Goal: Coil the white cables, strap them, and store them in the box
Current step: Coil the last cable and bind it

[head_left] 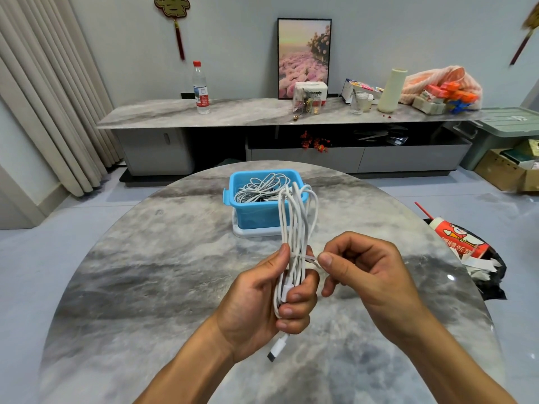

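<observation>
My left hand (269,298) grips a coiled white cable (296,220) upright above the round marble table (145,287); its long loops rise in front of the box and a white plug (275,349) hangs below my fist. My right hand (361,266) pinches a thin white strap (312,258) that runs across the coil at its waist. Behind the coil stands the blue box (250,211) on its white lid (248,232), with more loosely coiled white cables (259,188) inside.
A long marble-topped cabinet (248,112) lines the far wall, carrying a water bottle (200,87), a framed picture and clutter. A black bag with a red paper cup (460,243) sits off the table's right edge. Curtains hang at the left.
</observation>
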Tool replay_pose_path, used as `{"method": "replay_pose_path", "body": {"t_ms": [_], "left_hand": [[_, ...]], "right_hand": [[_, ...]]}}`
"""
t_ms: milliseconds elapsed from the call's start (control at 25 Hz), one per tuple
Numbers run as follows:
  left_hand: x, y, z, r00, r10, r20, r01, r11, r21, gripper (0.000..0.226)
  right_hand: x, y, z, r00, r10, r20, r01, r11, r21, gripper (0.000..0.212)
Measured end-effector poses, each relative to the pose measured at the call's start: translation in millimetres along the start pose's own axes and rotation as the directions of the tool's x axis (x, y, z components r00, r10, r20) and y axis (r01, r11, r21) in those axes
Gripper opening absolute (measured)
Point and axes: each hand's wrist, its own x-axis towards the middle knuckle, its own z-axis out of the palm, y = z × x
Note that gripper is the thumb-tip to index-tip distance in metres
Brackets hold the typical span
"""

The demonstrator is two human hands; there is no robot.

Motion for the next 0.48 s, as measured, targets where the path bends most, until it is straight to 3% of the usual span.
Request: {"method": "replay_pose_path", "body": {"t_ms": [480], "left_hand": [[0.6, 1.6, -0.8, 1.000, -0.001, 0.005, 0.001, 1.000, -0.010, 0.031]], "right_hand": [[0.2, 0.3, -0.5, 1.000, -0.004, -0.025, 0.004, 1.000, -0.002, 0.017]]}}
